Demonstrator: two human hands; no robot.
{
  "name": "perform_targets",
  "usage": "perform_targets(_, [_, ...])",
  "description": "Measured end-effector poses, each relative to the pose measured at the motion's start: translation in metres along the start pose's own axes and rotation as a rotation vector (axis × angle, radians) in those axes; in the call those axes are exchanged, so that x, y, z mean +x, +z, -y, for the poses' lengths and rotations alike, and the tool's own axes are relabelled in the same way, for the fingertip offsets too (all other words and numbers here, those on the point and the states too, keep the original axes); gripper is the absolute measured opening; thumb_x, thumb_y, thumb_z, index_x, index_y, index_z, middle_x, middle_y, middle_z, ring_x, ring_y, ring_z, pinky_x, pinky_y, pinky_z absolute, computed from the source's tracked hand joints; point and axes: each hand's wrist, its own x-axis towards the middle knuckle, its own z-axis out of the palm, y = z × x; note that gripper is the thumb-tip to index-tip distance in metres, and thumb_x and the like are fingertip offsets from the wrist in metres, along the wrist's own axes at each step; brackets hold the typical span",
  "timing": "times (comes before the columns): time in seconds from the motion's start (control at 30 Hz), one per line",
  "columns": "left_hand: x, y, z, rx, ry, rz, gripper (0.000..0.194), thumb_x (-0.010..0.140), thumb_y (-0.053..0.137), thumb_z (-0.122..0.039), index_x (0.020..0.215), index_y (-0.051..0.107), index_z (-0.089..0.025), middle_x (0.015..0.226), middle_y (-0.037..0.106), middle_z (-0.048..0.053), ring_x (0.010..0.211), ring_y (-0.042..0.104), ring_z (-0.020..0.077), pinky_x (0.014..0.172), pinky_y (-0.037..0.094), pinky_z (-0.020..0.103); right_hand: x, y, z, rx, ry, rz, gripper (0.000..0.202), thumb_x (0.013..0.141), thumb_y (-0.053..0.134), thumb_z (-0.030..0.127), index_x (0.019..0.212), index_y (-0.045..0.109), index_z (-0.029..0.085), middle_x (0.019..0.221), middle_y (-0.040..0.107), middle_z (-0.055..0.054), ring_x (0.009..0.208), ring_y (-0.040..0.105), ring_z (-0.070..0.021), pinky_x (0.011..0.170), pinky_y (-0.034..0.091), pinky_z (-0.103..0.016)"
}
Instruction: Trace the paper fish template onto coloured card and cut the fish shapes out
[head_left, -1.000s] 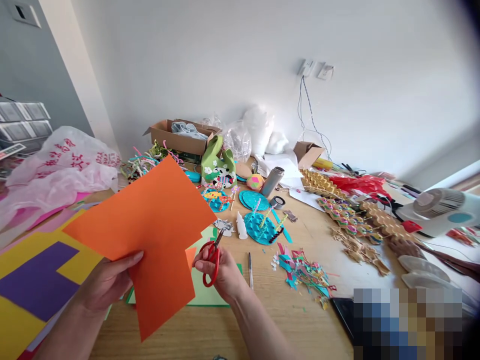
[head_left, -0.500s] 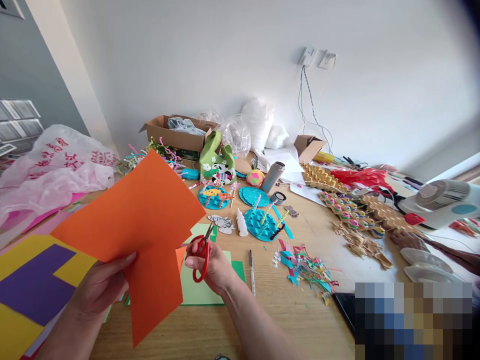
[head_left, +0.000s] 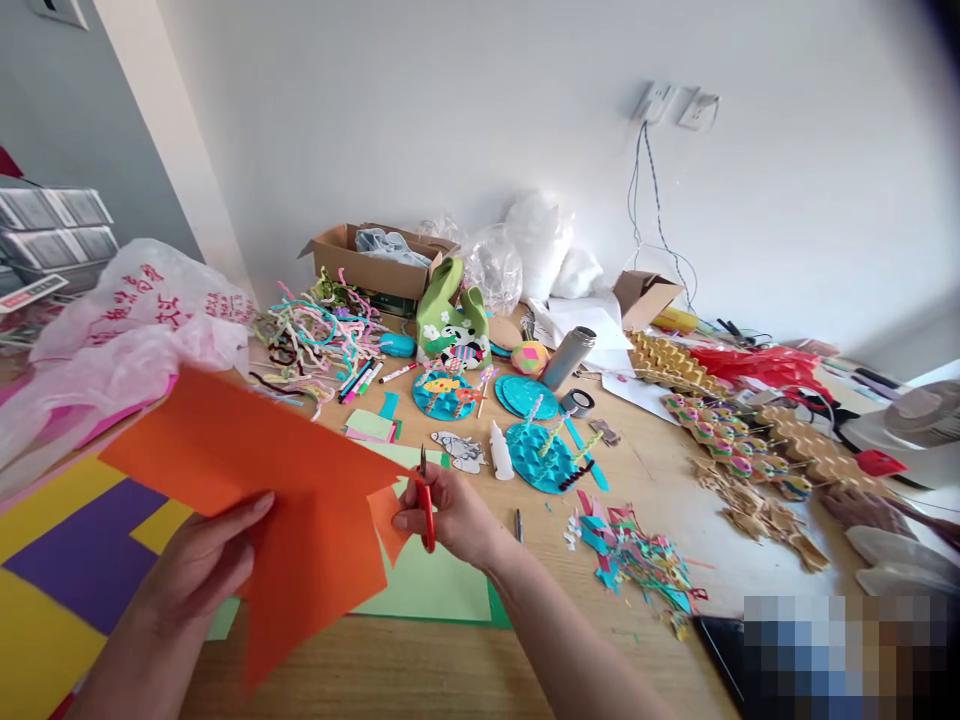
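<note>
The person's left hand (head_left: 206, 560) pinches orange paper (head_left: 307, 510); the right hand (head_left: 454, 520), at the paper's three o'clock, grips red-handled scissors (head_left: 427, 505).

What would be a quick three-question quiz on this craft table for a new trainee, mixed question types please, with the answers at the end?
1. Multiple choice: which tool does the right hand hold?
A) a pen
B) the red-handled scissors
C) a roll of tape

2. True or false: the left hand holds the orange paper.

3. Fill the gap: seen from the camera, the heap of paper scraps lies to the ____ of the small white bottle.

Key: 1. B; 2. true; 3. right
</note>
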Motion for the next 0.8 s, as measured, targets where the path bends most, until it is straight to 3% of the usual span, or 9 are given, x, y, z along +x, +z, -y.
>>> perform_targets(0.17, [-0.001, 0.005, -0.003, 0.031, -0.023, 0.000, 0.043, 0.071, 0.066, 0.000, 0.107, 0.069, -0.023, 0.095, 0.077, -0.001, 0.076, 0.072, 0.0181, 0.065, 0.062, 0.025, 0.000, -0.009, 0.015, -0.288, -0.061, -0.024, 0.027, 0.060, 0.078, 0.023, 0.068, 0.053, 0.020, 0.068, 0.059, 0.003, 0.061, 0.051, -0.0124, 0.055, 0.039, -0.025])
perform_targets(0.4, [-0.001, 0.009, -0.013, -0.023, -0.004, -0.002, 0.044, 0.084, 0.054, -0.004, 0.123, 0.062, -0.023, 0.113, 0.072, 0.003, 0.091, 0.071, 0.0184, 0.086, 0.057, 0.027, 0.019, -0.032, 0.012, -0.724, -0.171, -0.159, 0.019, 0.066, 0.062, 0.011, 0.064, 0.046, 0.021, 0.057, 0.047, 0.005, 0.051, 0.037, -0.0093, 0.046, 0.025, -0.022])
perform_targets(0.53, [-0.002, 0.008, -0.017, -0.131, 0.022, -0.040, 0.047, 0.087, 0.044, -0.004, 0.127, 0.059, -0.024, 0.106, 0.075, 0.000, 0.083, 0.073, 0.0148, 0.084, 0.057, 0.023, 0.062, -0.038, 0.023, -1.078, -0.210, -0.227, 0.009, 0.075, 0.056, 0.013, 0.072, 0.050, 0.020, 0.063, 0.053, 0.002, 0.054, 0.040, -0.0106, 0.050, 0.027, -0.023])
perform_targets(0.63, [-0.001, 0.007, -0.018, -0.166, 0.045, -0.043, 0.050, 0.087, 0.041, -0.002, 0.128, 0.058, -0.025, 0.106, 0.074, -0.001, 0.082, 0.072, 0.0118, 0.084, 0.056, 0.019, 0.105, -0.035, 0.024, -1.130, -0.216, -0.205, 0.008, 0.077, 0.055, 0.012, 0.082, 0.056, 0.018, 0.072, 0.060, -0.003, 0.062, 0.049, -0.0140, 0.055, 0.028, -0.024])
perform_targets(0.8, [0.001, 0.007, -0.014, -0.173, 0.024, -0.027, 0.051, 0.086, 0.043, -0.002, 0.129, 0.058, -0.025, 0.110, 0.073, -0.001, 0.086, 0.072, 0.0127, 0.081, 0.057, 0.018, 0.160, -0.025, 0.013, -1.146, -0.229, -0.125, 0.014, 0.071, 0.061, 0.007, 0.081, 0.060, 0.017, 0.077, 0.066, -0.008, 0.071, 0.058, -0.0206, 0.060, 0.032, -0.026])
